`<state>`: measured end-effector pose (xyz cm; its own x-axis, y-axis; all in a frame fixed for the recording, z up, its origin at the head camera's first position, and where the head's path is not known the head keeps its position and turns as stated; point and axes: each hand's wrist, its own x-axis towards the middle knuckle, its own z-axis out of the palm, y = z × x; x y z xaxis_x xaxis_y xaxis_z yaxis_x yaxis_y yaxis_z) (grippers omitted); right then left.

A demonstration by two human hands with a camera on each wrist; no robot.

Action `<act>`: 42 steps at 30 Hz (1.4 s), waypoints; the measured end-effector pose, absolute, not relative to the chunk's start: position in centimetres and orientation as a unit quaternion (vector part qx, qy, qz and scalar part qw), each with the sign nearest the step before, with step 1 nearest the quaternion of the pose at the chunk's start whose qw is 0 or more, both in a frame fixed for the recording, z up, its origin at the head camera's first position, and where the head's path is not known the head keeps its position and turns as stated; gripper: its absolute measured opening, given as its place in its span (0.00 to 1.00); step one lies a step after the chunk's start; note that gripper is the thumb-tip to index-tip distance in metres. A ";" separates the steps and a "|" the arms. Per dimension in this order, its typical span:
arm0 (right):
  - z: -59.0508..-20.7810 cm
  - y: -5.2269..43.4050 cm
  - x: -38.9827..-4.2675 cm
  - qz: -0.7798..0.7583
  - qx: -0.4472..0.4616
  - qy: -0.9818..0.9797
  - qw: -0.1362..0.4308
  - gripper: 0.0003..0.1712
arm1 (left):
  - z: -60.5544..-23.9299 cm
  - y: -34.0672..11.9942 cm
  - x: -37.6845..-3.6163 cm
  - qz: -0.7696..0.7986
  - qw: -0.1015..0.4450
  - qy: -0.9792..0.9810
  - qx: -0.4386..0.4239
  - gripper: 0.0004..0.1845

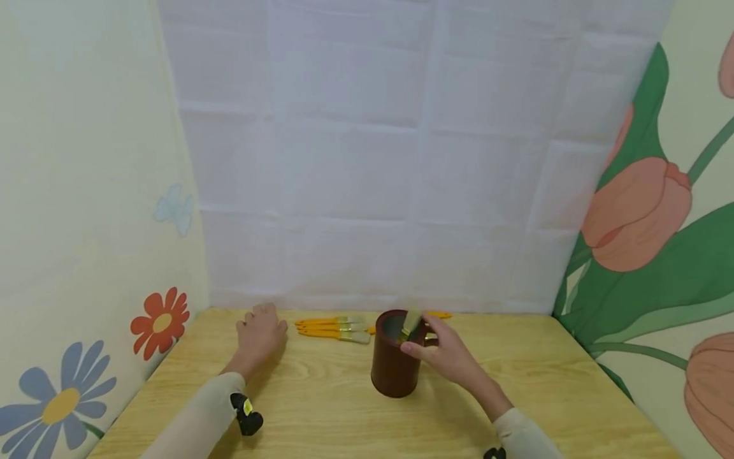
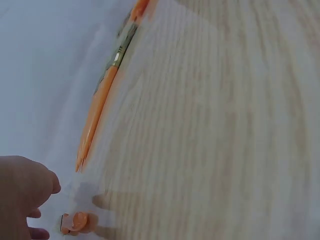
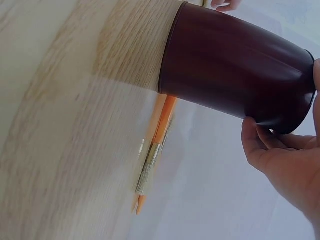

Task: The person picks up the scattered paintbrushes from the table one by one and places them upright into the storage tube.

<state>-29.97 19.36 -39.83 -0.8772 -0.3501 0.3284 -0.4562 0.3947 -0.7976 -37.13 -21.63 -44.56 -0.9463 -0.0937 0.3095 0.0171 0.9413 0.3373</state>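
A dark red-brown cup (image 1: 394, 366) stands on the wooden table, with one brush (image 1: 411, 324) in it, bristles up, leaning at the rim. My right hand (image 1: 447, 352) holds the cup near its rim. Thumb and fingers lie on different sides of the cup (image 3: 235, 65) in the right wrist view. My left hand (image 1: 262, 330) rests near the table's back edge, fingers loosely bent, left of several orange-handled brushes (image 1: 332, 328). In the left wrist view a small orange piece (image 2: 75, 223) lies by the left fingers, apart from them; its kind is unclear.
More orange-handled brushes (image 3: 155, 140) lie behind the cup, partly hidden by it. A creased white cloth (image 1: 355, 191) hangs along the table's back edge. Flower-painted walls (image 1: 51, 223) stand at both sides of the table (image 1: 321, 408).
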 end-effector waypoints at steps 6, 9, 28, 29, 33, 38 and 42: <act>-40.2 19.4 -30.1 0.491 0.245 -0.835 0.047 0.45 | -44.7 -22.5 -37.3 -0.181 0.144 -0.971 0.061 0.26; -40.1 19.5 -30.2 0.491 0.249 -0.833 0.048 0.46 | -44.6 -22.6 -37.6 -0.187 0.136 -0.970 0.069 0.29; -39.9 19.6 -29.9 0.496 0.239 -0.833 0.049 0.50 | -45.0 -24.0 -38.3 -0.204 0.107 -0.970 0.076 0.24; -40.0 19.6 -30.0 0.495 0.239 -0.834 0.051 0.49 | -45.0 -24.1 -38.2 -0.206 0.105 -0.970 0.073 0.23; -39.9 19.6 -29.9 0.496 0.239 -0.833 0.050 0.47 | -44.5 -24.2 -37.9 -0.214 0.101 -0.970 0.055 0.21; -39.8 19.5 -29.9 0.493 0.248 -0.833 0.047 0.47 | -43.9 -24.2 -37.7 -0.230 0.094 -0.968 0.044 0.18; -39.9 19.6 -29.8 0.484 0.253 -0.836 0.054 0.48 | -43.8 -23.9 -37.8 -0.235 0.102 -0.966 0.036 0.17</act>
<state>-29.85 19.58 -39.93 -0.8658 -0.3718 0.3350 -0.4755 0.4026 -0.7822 -37.82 -23.94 -43.80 -0.9767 -0.1173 0.1796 -0.0218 0.8871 0.4611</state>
